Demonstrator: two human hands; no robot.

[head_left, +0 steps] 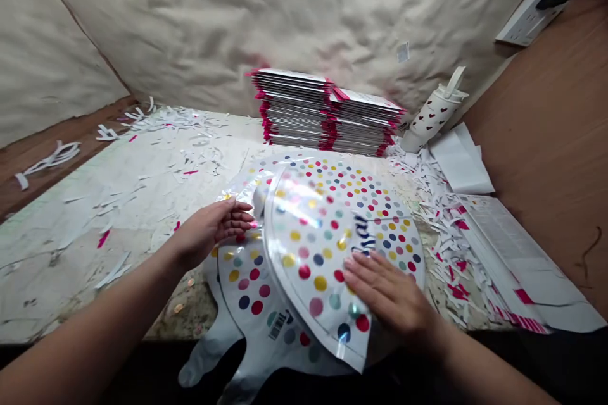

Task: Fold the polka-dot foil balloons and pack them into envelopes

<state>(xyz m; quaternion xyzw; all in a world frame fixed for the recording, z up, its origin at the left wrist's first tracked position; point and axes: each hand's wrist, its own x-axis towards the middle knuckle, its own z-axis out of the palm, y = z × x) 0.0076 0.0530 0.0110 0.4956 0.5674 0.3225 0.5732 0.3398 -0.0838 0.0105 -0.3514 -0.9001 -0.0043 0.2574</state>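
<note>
The right hand lies flat, seemingly to hold the blurry, folded dotted balloon down; the left hand curls loosely.

Head camera looks forward and down at hands.

Wrinkled cream sheeting behind worktable; brown panel right.

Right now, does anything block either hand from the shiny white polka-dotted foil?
Nothing visible does. The right hand lies on the upper foil layer; the left hand is beside that layer's curved edge, contact unclear.
</note>
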